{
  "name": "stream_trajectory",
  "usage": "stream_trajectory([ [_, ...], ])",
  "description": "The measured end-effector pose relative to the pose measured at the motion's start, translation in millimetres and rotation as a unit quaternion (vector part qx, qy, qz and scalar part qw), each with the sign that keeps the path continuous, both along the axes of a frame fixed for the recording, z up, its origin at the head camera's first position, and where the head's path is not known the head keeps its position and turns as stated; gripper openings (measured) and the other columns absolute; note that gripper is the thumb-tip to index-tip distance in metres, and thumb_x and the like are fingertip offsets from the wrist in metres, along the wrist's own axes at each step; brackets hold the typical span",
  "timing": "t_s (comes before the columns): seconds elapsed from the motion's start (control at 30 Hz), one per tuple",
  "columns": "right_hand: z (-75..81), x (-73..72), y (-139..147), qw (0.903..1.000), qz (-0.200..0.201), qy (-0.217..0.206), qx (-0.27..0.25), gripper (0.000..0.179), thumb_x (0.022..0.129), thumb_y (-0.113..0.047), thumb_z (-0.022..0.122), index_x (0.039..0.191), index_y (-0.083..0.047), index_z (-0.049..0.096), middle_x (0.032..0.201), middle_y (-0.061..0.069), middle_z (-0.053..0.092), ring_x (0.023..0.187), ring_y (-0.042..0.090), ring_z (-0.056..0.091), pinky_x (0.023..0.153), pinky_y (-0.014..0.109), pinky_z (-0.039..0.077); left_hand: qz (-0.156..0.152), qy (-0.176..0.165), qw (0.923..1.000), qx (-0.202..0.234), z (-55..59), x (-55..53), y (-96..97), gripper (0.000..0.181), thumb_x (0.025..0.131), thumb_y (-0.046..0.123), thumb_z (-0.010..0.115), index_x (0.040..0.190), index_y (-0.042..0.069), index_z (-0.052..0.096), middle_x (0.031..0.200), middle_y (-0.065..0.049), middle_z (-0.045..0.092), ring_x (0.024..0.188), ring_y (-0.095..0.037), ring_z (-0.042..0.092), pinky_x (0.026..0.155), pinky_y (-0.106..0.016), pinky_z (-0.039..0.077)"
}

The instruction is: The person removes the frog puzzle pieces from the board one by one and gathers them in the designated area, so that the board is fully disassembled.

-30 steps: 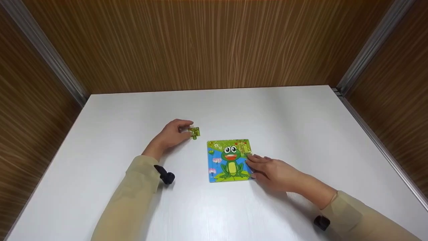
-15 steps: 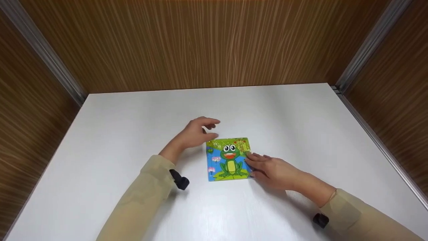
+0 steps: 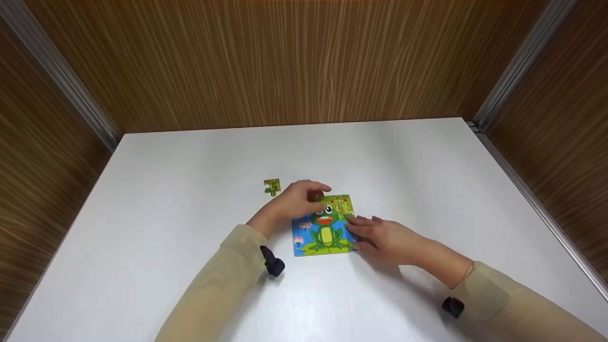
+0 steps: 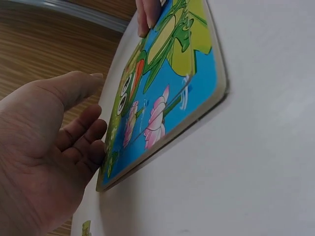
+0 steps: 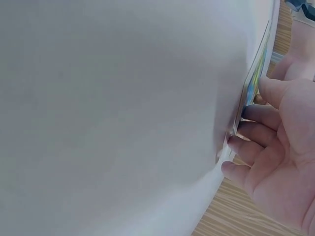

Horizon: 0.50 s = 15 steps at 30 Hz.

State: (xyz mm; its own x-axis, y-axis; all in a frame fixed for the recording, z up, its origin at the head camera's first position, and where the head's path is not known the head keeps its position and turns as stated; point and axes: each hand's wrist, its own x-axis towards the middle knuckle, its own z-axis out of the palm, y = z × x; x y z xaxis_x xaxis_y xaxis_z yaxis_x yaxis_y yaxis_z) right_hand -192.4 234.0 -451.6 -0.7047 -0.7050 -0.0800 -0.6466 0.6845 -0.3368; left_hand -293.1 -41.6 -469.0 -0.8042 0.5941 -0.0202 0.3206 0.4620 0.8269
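Observation:
A square frog jigsaw puzzle (image 3: 326, 236) lies on the white table, its frog sitting on a leaf against blue water. Over its upper left corner is my left hand (image 3: 297, 202), hiding part of the picture; thumb and fingers are bent and apart, nothing between them. In the left wrist view that left hand (image 4: 47, 142) has its fingertips close at the puzzle board's far edge. My right hand (image 3: 387, 241) rests its fingers along the puzzle's right edge. A loose green jigsaw piece (image 3: 272, 186) lies on the table beyond the left wrist.
The white table (image 3: 180, 190) is bounded by a brown wood-grain panel (image 3: 294, 61) at the back and similar panels at both sides. Small black devices hang at both sleeve cuffs, the left device (image 3: 273, 264) close to the puzzle's lower left.
My left hand has moved right, away from the loose jigsaw piece and over the puzzle's upper left. The piece stays on the table. My right hand stays at the puzzle's right edge.

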Motion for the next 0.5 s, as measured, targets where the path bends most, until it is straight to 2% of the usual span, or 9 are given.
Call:
stream_trajectory([
  [0.17,3.4,-1.8,-5,0.9999,0.003,0.012,0.008,0.051,0.106,-0.021,0.066,0.15,0.004,0.056,0.155,0.022,0.053,0.145,0.04,0.049,0.113,0.064,0.039,-0.001,-0.009,0.9998,-0.02,-5.3,-0.8,2.4,0.044,0.099,0.017,0.075,0.142,0.01,0.068,0.127,-0.007,0.065,0.113,-0.022,0.059,0.106,-0.039,0.048],
  [0.33,5.7,-4.6,-16,0.9995,0.021,0.026,-0.002,0.052,0.105,-0.023,0.068,0.148,0.004,0.058,0.155,0.022,0.054,0.143,0.037,0.051,0.112,0.061,0.041,-0.018,0.003,0.9993,-0.032,-6.6,-1.5,2.6,0.045,0.096,0.015,0.078,0.14,0.011,0.07,0.127,-0.007,0.063,0.114,-0.021,0.059,0.105,-0.039,0.048],
  [0.5,2.3,-7.9,-22,0.9993,0.032,0.02,-0.009,0.051,0.106,-0.022,0.067,0.151,0.0,0.057,0.157,0.018,0.053,0.142,0.036,0.053,0.112,0.056,0.044,-0.031,0.014,0.9987,-0.037,-7.1,-2.5,1.3,0.045,0.095,0.013,0.077,0.139,0.01,0.071,0.129,-0.007,0.062,0.117,-0.022,0.058,0.107,-0.039,0.047],
])
